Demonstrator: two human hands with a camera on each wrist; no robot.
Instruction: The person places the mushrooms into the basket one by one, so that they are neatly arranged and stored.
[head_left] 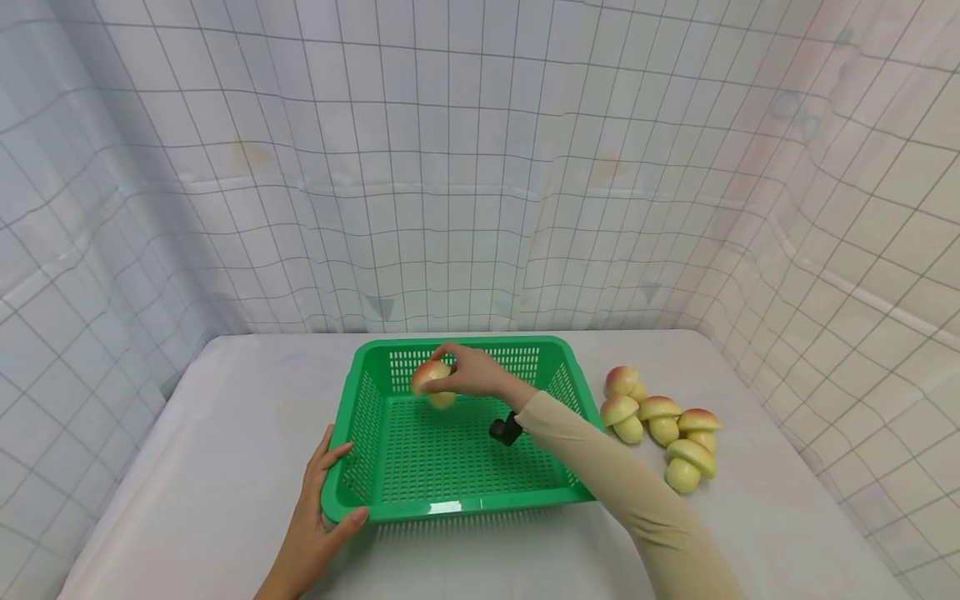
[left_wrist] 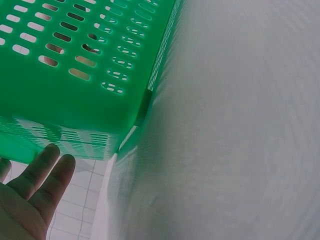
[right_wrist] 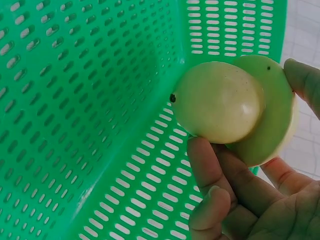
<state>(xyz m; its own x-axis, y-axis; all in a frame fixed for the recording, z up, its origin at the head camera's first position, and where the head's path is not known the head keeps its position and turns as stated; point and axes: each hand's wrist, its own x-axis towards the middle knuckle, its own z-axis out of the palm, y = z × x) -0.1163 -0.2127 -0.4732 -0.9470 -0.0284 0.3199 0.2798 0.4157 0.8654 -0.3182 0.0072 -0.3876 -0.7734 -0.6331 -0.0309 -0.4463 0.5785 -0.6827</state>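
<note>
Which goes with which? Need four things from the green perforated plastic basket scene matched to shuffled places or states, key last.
Things
1. Green basket
2. Single mushroom-shaped piece with a red-and-yellow cap
3. Group of five yellowish mushroom-shaped pieces
4. Bare left hand

Places or states
A. On the white cloth-like tabletop, right of the basket
B. At the basket's near left corner
C. Held in the bare right hand
D. Mid-table, open-topped

Pairs: 1-D, 2-C, 3-A, 4-B

White table, pale curtains with dark grid lines
</note>
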